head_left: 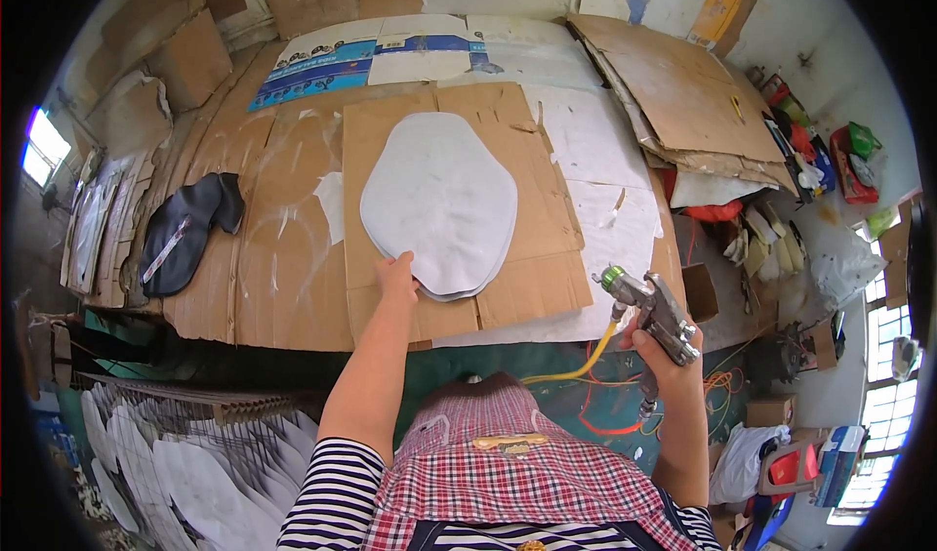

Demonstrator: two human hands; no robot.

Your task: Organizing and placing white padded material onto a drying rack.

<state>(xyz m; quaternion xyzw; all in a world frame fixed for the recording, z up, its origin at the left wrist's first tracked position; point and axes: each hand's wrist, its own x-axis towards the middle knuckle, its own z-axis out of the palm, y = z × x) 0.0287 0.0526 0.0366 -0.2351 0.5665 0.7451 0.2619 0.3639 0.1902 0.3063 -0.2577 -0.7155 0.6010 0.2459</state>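
Note:
A pale grey, rounded sheet (439, 200) lies flat on a brown cardboard piece (547, 258) in the middle of the table; a second edge shows beneath it, so at least two layers are stacked. My left hand (396, 276) pinches the stack's lower left edge between thumb and fingers. Off the table's front edge at the right, my right hand (664, 348) grips a metal spray gun (664, 317) with a green ring at its nozzle end. A yellow hose (592, 358) runs near the gun. The nozzle points left, toward the sheets.
A black moulded piece (190, 234) with a paler strip on it lies at the table's left. Stacked cardboard (683, 87) covers the far right. Below left, a wire rack (264, 409) holds several grey sheets (210, 478). Orange hose (722, 395) coils on the green floor.

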